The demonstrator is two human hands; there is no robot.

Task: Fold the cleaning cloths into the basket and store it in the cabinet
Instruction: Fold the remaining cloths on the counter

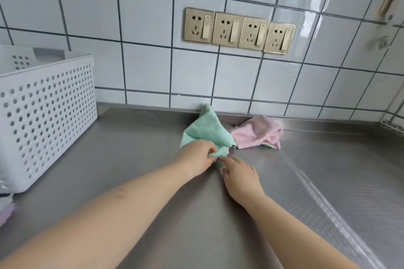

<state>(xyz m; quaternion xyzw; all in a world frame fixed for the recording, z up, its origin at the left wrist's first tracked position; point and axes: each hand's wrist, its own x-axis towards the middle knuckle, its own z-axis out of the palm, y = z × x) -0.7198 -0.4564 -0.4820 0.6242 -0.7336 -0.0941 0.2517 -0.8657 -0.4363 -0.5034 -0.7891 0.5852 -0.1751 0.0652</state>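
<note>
A crumpled green cloth point(205, 128) lies on the steel counter point(153, 181) near the back wall. My left hand point(195, 156) pinches its near corner between thumb and fingers. My right hand point(239, 176) rests just right of that corner, its index fingertip touching the green cloth's edge. A crumpled pink cloth point(258, 132) lies to the right of the green one, touching the wall's base. The white perforated basket point(46, 116) stands upright at the left of the counter, well apart from both hands.
Tiled wall behind with a row of gold sockets point(239, 30). A pale purple cloth point(6, 212) shows at the left edge, below the basket. A raised patterned strip point(323, 203) runs across the counter's right side.
</note>
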